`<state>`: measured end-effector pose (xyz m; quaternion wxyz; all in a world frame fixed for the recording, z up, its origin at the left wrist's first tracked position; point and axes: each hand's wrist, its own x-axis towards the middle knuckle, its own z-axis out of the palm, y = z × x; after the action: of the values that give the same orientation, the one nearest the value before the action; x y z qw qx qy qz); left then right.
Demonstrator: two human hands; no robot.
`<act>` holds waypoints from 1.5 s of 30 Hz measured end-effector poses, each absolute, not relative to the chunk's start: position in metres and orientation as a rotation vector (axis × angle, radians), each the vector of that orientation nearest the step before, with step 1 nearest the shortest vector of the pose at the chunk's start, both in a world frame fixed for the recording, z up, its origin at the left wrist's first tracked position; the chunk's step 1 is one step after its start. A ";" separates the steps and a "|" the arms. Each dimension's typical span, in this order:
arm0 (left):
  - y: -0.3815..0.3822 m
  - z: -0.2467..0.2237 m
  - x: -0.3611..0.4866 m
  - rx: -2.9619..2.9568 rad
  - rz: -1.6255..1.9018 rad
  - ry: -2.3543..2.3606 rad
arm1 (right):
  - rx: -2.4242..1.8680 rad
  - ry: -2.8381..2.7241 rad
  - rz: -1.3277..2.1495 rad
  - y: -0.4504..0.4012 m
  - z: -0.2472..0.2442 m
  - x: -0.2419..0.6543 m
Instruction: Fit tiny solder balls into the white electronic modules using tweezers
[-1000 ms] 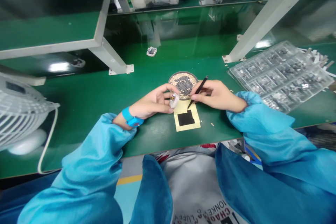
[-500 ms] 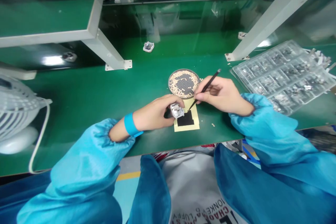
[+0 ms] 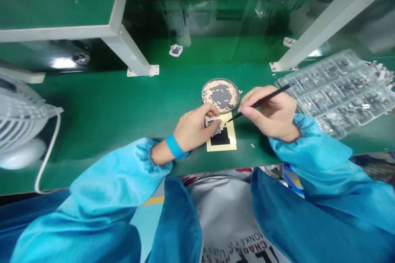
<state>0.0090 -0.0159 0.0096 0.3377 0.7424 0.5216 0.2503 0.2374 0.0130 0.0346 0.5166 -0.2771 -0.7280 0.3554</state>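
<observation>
My left hand [image 3: 197,126] is closed around a small white and grey housing [image 3: 212,122], tilted over a yellow backing sheet [image 3: 230,146]. On that sheet lies a black square of thin material [image 3: 220,136], partly covered by the hand. Between the thumb and fingers of my right hand [image 3: 268,109] are slim black tweezers [image 3: 262,100], slanting down to the left. Their tip is by a tiny black piece [image 3: 225,124] above the square; whether it touches, I cannot tell. Just behind the sheet stands a round dish [image 3: 220,94] of tiny beige pieces.
To the right lies a clear compartment tray [image 3: 336,90] filled with small parts. A white fan [image 3: 21,123] with its cord is at the left. Shelf legs [image 3: 135,55] are fixed to the green bench [image 3: 123,111]. Another small white housing [image 3: 175,50] sits farther back.
My left hand has turned the housing and its fingers now cover more of it. The tweezers lean lower to the right, and the small black piece now lies apart from the black square's upper edge.
</observation>
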 end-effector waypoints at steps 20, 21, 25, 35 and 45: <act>-0.011 0.008 0.000 1.872 0.582 1.243 | -0.496 -2.007 0.754 0.019 0.020 0.232; -0.011 0.008 0.000 1.873 0.581 1.240 | -0.497 -2.008 0.754 0.019 0.020 0.232; -0.012 0.007 0.000 1.872 0.582 1.239 | -0.492 -2.011 0.753 0.019 0.020 0.230; -0.012 0.009 0.001 1.874 0.582 1.248 | -0.476 -2.016 0.747 0.020 0.018 0.230; -0.010 0.006 -0.003 1.808 0.584 1.194 | -0.519 -1.989 0.766 0.019 0.021 0.233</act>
<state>-0.0025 -0.0101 0.0063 0.4340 0.7258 0.4795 0.2343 0.2332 0.0185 0.0207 0.4564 -0.2103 -0.8069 0.3106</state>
